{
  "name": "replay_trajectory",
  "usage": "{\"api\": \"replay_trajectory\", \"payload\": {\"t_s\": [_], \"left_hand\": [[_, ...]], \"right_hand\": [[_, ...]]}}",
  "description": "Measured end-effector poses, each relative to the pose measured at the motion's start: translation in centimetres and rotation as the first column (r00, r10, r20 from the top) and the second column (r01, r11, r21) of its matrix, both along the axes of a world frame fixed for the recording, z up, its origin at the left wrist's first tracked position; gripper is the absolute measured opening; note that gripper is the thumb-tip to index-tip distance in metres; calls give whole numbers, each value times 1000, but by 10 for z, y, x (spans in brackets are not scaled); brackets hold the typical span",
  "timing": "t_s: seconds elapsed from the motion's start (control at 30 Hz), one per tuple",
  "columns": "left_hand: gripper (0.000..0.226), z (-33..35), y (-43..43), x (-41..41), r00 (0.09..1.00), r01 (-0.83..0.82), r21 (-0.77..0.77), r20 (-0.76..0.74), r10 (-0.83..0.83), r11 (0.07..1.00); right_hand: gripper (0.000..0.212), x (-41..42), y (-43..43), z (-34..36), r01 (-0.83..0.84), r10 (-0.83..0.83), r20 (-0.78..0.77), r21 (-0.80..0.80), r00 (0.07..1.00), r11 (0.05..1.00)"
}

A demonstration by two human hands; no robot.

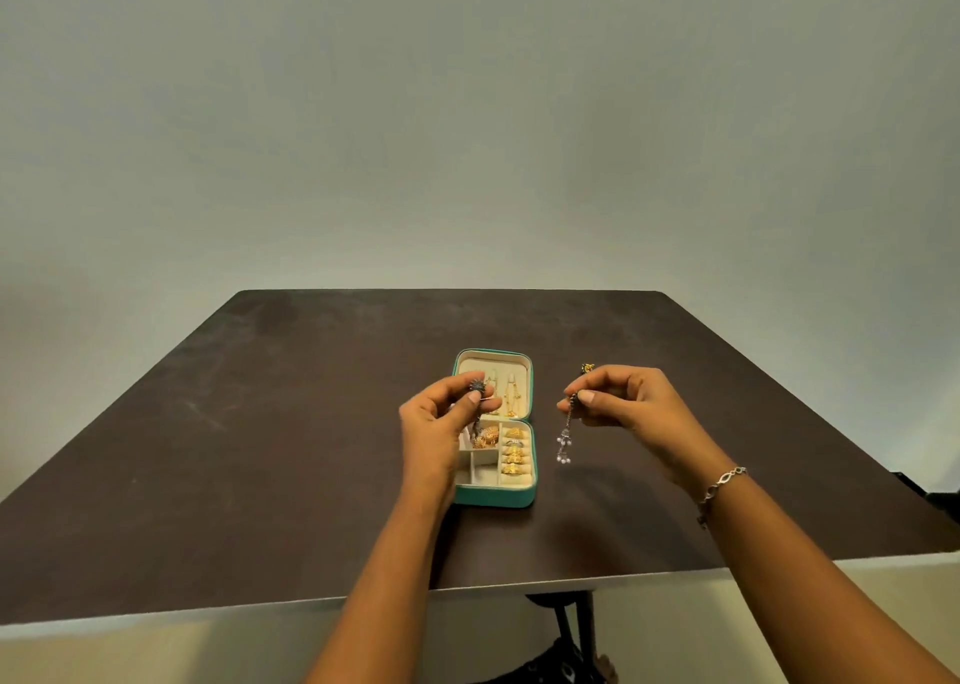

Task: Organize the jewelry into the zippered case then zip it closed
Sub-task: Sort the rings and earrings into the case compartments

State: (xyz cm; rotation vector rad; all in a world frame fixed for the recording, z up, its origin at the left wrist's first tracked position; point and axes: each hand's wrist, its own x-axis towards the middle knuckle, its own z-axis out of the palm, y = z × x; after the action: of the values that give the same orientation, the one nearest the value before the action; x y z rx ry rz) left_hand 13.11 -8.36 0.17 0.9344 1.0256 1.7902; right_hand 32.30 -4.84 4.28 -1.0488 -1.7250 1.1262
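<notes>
Above the open teal case (pixel 494 497) on the dark surface (pixel 260 449), the left hand (pixel 437 421) pinches a dark earring (pixel 477 386). Just right of the case, the right hand (pixel 626 402) pinches a dangling earring (pixel 563 444).

One tabletop (pixel 260 449) carries one zippered case (pixel 493 499), lying open in two halves. Two hands are in view, the left hand (pixel 441 423) and the right hand (pixel 623 402), and each pinches one drop earring: one dark-topped earring (pixel 477 387) and one pearl-tipped earring (pixel 565 439), two in all. One small gold piece (pixel 587 369) lies alone on the tabletop. Two gold hanging pieces (pixel 511 397) sit in the lid. The ring rolls hold what looks like four rings (pixel 514 457), though at this size the count is unsure. One gold cluster (pixel 485 438) fills one compartment. One bracelet (pixel 722 483) circles the right wrist.
</notes>
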Motion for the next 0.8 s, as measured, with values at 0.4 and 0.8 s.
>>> {"api": "replay_trajectory", "payload": {"t_s": [0.4,0.8], "left_hand": [[23,-27,-8,-29,978,-196,-6,74,196,981],[24,-39,-11,-35,978,-172,-46,110,176,984]], "right_hand": [[14,-49,-8,-7,-42,32,-101,-102,994,994],[15,-72,-9,-31,-75,76,22,-60,997,995]]}}
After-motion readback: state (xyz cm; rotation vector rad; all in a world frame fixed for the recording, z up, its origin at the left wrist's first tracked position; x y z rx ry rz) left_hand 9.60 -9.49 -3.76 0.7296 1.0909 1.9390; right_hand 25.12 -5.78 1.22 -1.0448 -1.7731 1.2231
